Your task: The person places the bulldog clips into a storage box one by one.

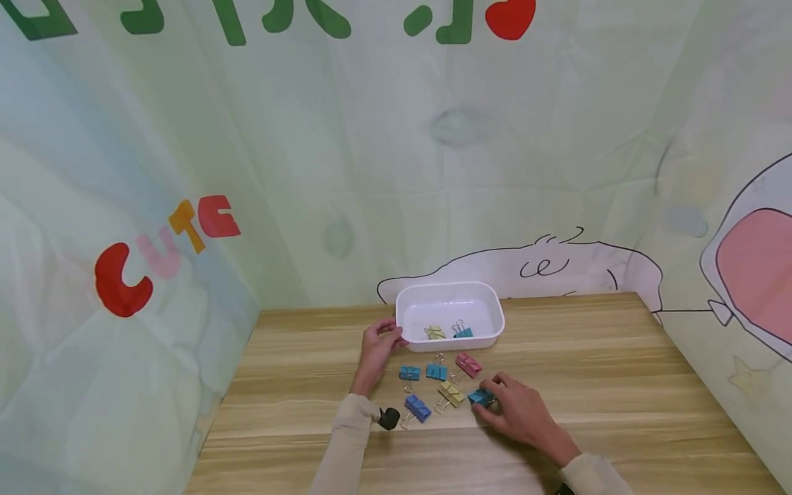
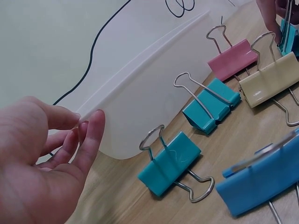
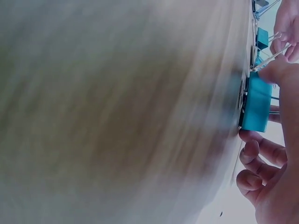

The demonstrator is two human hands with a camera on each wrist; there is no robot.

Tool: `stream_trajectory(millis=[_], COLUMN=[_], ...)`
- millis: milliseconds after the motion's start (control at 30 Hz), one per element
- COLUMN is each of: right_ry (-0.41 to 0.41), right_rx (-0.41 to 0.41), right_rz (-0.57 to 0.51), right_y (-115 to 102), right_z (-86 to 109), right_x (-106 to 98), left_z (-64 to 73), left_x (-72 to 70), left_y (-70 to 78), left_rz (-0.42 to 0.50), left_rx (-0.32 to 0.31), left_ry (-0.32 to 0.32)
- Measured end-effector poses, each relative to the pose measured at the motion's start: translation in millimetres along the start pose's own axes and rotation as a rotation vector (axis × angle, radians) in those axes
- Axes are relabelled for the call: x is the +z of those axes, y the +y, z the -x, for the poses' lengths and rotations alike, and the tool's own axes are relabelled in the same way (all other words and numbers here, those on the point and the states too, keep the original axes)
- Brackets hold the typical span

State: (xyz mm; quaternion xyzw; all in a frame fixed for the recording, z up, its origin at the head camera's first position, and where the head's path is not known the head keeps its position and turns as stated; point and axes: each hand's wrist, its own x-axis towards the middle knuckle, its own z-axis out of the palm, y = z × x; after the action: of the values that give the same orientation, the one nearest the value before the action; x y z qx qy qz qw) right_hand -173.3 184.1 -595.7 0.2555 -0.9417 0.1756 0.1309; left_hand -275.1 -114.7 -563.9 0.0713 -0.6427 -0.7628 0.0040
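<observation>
My left hand [image 1: 377, 348] pinches the left rim of a white plastic box [image 1: 454, 346] between thumb and fingers, close up in the left wrist view. My right hand [image 1: 520, 410] holds a teal binder clip [image 3: 257, 102] by its two ends, low at the table. Before the box lie two more teal binder clips, the left one [image 2: 169, 163] and the middle one [image 2: 210, 106]. A pink binder clip [image 1: 468, 365], a yellow binder clip [image 1: 451, 394] and a blue binder clip [image 1: 417, 408] lie around them.
Inside the box are a pale yellow binder clip [image 1: 435, 333] and a teal binder clip [image 1: 463, 333]. The wooden table [image 1: 291, 385] ends at a printed curtain [image 1: 346, 227] behind the box and at both sides.
</observation>
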Motion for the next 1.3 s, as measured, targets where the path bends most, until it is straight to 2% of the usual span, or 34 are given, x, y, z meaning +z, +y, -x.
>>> stream_trajectory(millis=[267, 467, 700, 967, 1300], right_ry=[0.027, 0.046, 0.079, 0.092, 0.057], right_rx=[0.005, -0.005, -0.051, -0.038, -0.016], right_rz=[0.011, 0.037, 0.059, 0.091, 0.089], right_y=[4, 8, 15, 23, 38], right_z=[-3.5, -16.5, -37.7, -66.0, -101.7], right_x=[-5, -20, -40, -63, -86], left_z=[0.3, -0.2, -1.2, -0.7, -0.3], left_x=[0.6, 0.0, -0.5, -0.2, 0.1], left_y=[1.0, 0.7, -1.5, -1.4, 0.6], left_rz=[0.014, 0.022, 0.016, 0.001, -0.005], left_rx=[0.006, 0.011, 0.014, 0.009, 0.000], left_ry=[0.003, -0.011, -0.004, -0.002, 0.002])
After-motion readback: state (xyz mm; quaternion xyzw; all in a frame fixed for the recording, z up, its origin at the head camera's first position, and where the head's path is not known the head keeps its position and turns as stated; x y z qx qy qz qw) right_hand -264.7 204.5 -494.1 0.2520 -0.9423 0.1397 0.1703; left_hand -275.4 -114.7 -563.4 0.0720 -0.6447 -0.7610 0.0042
